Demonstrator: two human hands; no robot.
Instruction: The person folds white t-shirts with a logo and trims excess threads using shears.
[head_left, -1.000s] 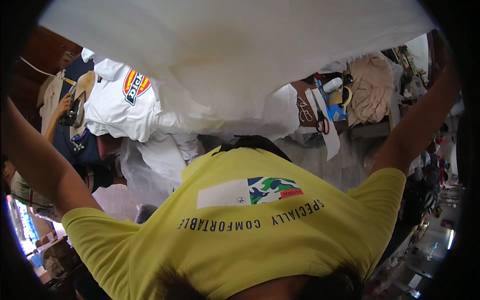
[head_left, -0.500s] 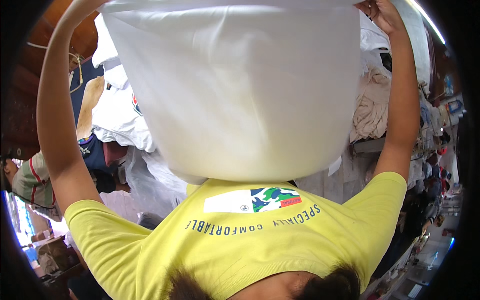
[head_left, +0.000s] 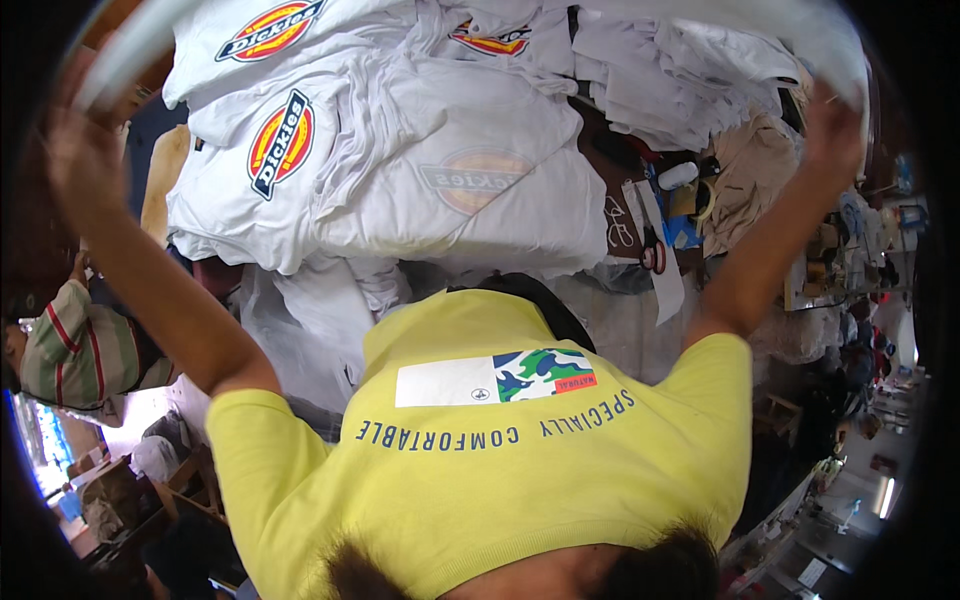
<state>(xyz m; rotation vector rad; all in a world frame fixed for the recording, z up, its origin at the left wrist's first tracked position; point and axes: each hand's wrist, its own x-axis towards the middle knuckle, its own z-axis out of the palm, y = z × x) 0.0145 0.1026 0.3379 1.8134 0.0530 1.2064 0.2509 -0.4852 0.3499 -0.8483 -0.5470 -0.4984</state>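
Both arms are raised wide apart. My left hand, blurred by motion, is at the far left with its fingers closed on a piece of white cloth. At the far right, my right hand grips the cloth's other side, also blurred. The cloth arches along the top edge between the hands, and most of it is out of view. Below it lie white T-shirts in stacks, several with a red, yellow and dark logo print.
Right of the stacks lie red-handled scissors, a white paper strip, a roll of tape and a beige cloth. Clear plastic hangs at the table's near side. Another person in a striped shirt is at the left.
The white cloth, which hung in front of me, has swung up and away, uncovering the T-shirt stacks. Both hands have moved outward, and the elbows are lower and closer in.
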